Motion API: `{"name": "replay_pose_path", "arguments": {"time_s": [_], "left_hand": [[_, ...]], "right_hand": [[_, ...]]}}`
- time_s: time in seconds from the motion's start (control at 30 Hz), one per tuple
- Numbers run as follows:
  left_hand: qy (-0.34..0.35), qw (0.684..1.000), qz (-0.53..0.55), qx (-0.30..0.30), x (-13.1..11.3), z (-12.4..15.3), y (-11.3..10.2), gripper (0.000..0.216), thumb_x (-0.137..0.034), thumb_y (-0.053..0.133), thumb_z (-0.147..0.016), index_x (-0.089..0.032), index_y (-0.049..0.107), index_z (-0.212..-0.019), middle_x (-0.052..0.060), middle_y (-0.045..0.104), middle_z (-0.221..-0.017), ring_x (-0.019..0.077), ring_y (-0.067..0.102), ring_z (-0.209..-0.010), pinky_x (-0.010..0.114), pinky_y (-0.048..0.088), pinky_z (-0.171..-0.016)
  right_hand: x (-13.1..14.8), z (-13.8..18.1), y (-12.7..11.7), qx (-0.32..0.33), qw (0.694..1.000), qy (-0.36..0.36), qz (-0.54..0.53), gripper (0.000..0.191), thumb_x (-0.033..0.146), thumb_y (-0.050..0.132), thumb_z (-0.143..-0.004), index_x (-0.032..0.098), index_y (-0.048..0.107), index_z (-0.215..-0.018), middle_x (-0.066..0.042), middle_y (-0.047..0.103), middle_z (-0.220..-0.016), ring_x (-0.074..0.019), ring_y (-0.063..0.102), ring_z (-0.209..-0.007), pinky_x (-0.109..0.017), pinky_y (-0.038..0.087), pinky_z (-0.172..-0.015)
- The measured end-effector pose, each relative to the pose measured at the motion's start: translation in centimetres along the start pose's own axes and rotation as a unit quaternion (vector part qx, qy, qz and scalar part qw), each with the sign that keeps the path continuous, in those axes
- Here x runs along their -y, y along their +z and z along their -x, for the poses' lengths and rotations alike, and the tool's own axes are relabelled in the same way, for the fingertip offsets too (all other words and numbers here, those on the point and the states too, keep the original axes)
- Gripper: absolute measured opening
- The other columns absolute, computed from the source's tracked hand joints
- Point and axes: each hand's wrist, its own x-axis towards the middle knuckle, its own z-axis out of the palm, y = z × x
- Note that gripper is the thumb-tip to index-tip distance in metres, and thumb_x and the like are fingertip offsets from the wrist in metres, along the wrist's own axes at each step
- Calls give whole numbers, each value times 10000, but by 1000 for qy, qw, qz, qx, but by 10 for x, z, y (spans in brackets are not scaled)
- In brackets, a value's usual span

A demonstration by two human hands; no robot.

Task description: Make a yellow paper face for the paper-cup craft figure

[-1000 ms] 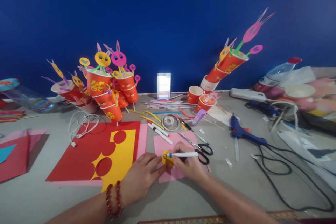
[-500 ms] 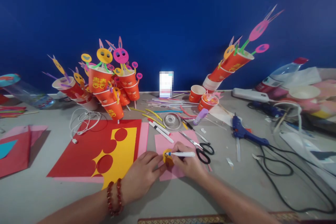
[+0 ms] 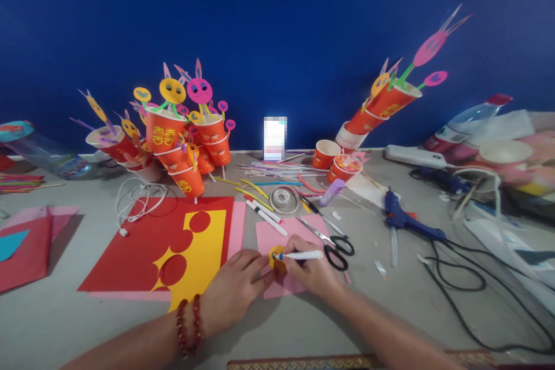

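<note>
**A:** Where is the yellow disc (image 3: 276, 260)?

**B:** I see it between my hands, on the pink sheet (image 3: 271, 233). My left hand (image 3: 234, 295) pins its edge with ungripping fingertips. My right hand (image 3: 313, 275) grips a white marker (image 3: 303, 255), tip on the disc. Scissors (image 3: 337, 253) lie just beyond.

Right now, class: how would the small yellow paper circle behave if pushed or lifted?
Probably light and floppy: the yellow paper circle looks like thin cut paper. It would likely slide on the pink sheet, since the left hand holds it steady while the right hand presses the marker on it.
</note>
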Motion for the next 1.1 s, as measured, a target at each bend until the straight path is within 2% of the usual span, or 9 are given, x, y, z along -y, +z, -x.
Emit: {"name": "replay_pose_path", "arguments": {"time_s": [0.73, 1.1], "left_hand": [[3, 1000, 3, 2, 0, 0, 1, 359, -160, 615, -917, -181, 570, -1273, 93, 580, -1283, 258, 499, -1147, 420, 448, -991], [0, 1000, -3, 7, 0, 1, 1, 386, -171, 615, -921, -197, 553, -1302, 93, 573, -1291, 243, 504, -1155, 409, 452, -990]], "right_hand": [[-2, 0, 1, -3, 1000, -5, 1, 111, 118, 525, -767, 220, 514, -725, 30, 562, -627, -130, 479, -537, -239, 376, -524], [0, 0, 0, -8, 1000, 4, -13, 104, 148, 528, -819, 221, 531, -745, 28, 566, -643, -135, 493, -547, -244, 384, -526]]}}
